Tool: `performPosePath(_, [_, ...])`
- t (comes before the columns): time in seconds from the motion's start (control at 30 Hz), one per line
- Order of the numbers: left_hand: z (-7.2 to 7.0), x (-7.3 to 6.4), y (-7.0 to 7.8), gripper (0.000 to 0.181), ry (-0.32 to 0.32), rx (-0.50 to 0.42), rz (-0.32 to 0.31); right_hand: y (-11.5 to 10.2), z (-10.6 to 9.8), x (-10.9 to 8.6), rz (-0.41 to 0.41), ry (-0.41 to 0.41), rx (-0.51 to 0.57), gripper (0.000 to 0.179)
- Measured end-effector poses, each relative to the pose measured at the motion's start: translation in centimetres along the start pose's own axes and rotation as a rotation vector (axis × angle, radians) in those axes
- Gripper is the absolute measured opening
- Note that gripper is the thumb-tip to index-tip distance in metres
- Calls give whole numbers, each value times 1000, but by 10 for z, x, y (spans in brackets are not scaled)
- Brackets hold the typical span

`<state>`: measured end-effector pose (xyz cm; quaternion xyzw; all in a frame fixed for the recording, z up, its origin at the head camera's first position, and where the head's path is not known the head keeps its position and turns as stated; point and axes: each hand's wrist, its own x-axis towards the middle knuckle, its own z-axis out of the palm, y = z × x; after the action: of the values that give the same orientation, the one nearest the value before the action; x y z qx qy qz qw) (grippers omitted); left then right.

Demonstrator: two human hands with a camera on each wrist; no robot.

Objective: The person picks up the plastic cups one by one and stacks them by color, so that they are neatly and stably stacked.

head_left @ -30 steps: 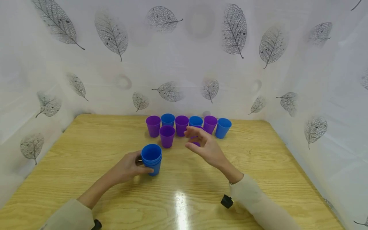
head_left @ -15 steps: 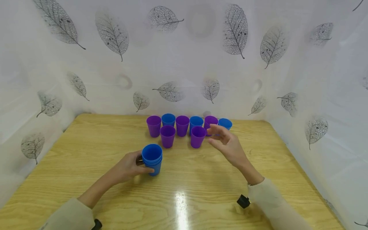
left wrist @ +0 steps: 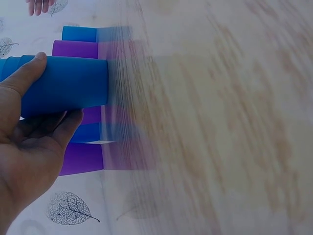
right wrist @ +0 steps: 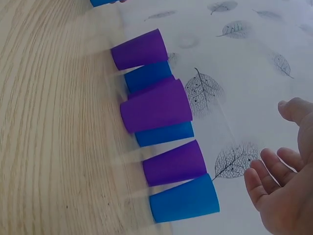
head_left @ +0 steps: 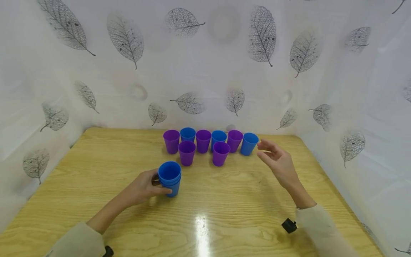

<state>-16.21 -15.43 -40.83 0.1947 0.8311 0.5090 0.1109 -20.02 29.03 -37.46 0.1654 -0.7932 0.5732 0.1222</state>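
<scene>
My left hand point(head_left: 146, 187) grips a nested stack of blue cups point(head_left: 170, 178), upright at the left of the table's middle. Thumb and fingers wrap its sides, as the left wrist view shows with the blue stack point(left wrist: 68, 83). My right hand point(head_left: 278, 162) holds nothing; its fingers are loosely bent in the air, just right of the end blue cup point(head_left: 249, 144). Behind, purple and blue cups alternate in a row, starting with a purple cup point(head_left: 171, 142) at the left. Two purple cups stand before that row, one left point(head_left: 187, 153) and one right point(head_left: 220, 154).
The wooden table point(head_left: 224, 210) reaches back to a white curtain point(head_left: 205, 64) printed with grey leaves, which also hangs along both sides. A small black device point(head_left: 289, 225) sits by the right sleeve point(head_left: 321, 228).
My right hand has moved rightward, from over the front right purple cup to beyond the end blue cup. The left hand and its stack have stayed in place.
</scene>
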Motion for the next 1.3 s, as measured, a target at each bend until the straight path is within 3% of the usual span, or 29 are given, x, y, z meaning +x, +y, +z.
performPosePath(0.43, [-3, 1, -4, 70, 1, 12, -20, 29, -24, 0, 70, 71, -80, 57])
performPosePath(0.7, [-3, 1, -6, 70, 1, 23, -25, 41, -21, 11, 140, 74, -99, 59])
performPosePath(1.0, [-2, 1, -6, 68, 6, 24, -19, 58, -14, 27, 159, 93, -83, 59])
performPosePath(1.3, [-2, 1, -5, 68, 0, 15, -20, 69, -4, 40, 199, 49, -133, 63])
